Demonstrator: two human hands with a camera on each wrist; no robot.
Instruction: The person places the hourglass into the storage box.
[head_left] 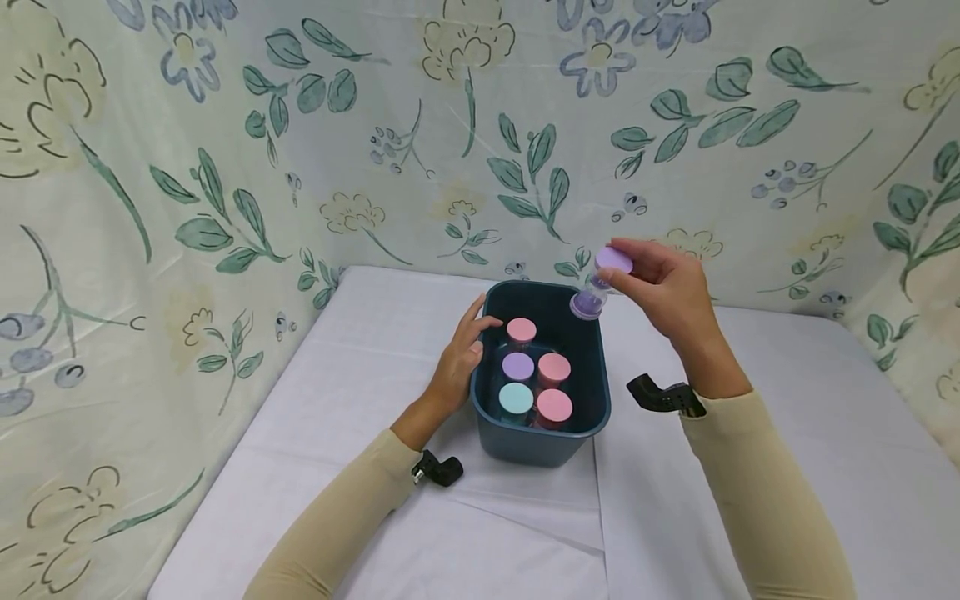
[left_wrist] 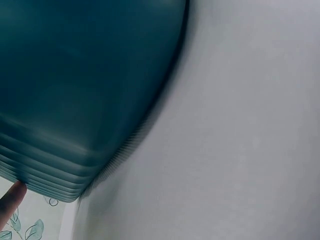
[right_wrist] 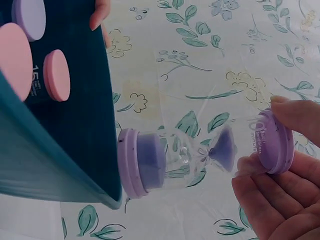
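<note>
My right hand [head_left: 663, 287] pinches an hourglass sand timer [right_wrist: 182, 156] by one purple end cap, thumb on one side and fingers on the other. The timer is clear, with purple sand in both bulbs, and tilts over the back right corner of a dark teal bin [head_left: 525, 447]. Its far cap is right at the bin's rim in the right wrist view. My left hand [head_left: 453, 362] grips the bin's left rim, one finger reaching over inside. Within the bin stand several capped timers: a purple one [head_left: 518, 367], a teal one [head_left: 516, 400] and pink ones [head_left: 554, 407].
The bin stands on a table with a white cloth [head_left: 337, 375]. Close behind the table hangs a floral curtain [head_left: 450, 167], which also runs along the left and right sides. A black wrist camera mount [head_left: 663, 395] sits at each sleeve cuff.
</note>
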